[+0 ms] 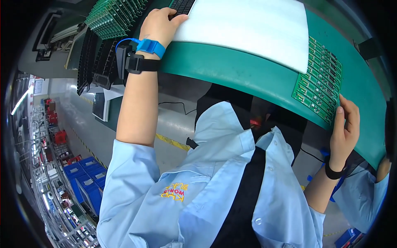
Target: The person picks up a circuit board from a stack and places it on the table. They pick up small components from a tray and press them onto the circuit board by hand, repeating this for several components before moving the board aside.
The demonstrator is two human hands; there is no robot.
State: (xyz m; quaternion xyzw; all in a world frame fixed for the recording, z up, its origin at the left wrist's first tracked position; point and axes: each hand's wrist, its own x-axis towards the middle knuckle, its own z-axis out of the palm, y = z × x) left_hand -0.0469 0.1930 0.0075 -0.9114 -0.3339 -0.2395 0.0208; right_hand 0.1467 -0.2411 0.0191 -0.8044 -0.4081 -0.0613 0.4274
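Note:
My left hand (159, 27) is at the far left edge of a white foam sheet (244, 29). Its thumb and fingers close on the near corner of a black gridded panel (183, 5), which runs out of the picture. My right hand (346, 128) is at the right, by the table's near edge. Its thumb and curled fingers meet the near right edge of a green circuit board panel (317, 80), made of several narrow strips. The panel lies flat, touching the right side of the foam sheet. Part of the right hand's fingers is hidden behind its thumb.
A green mat (223, 62) covers the table. Upright green circuit boards (113, 18) stand at the far left in black racks (99, 62). A blue cord runs to my left wristband (151, 48). Blue bins (84, 173) are on the left; another person's sleeve (357, 198) is at right.

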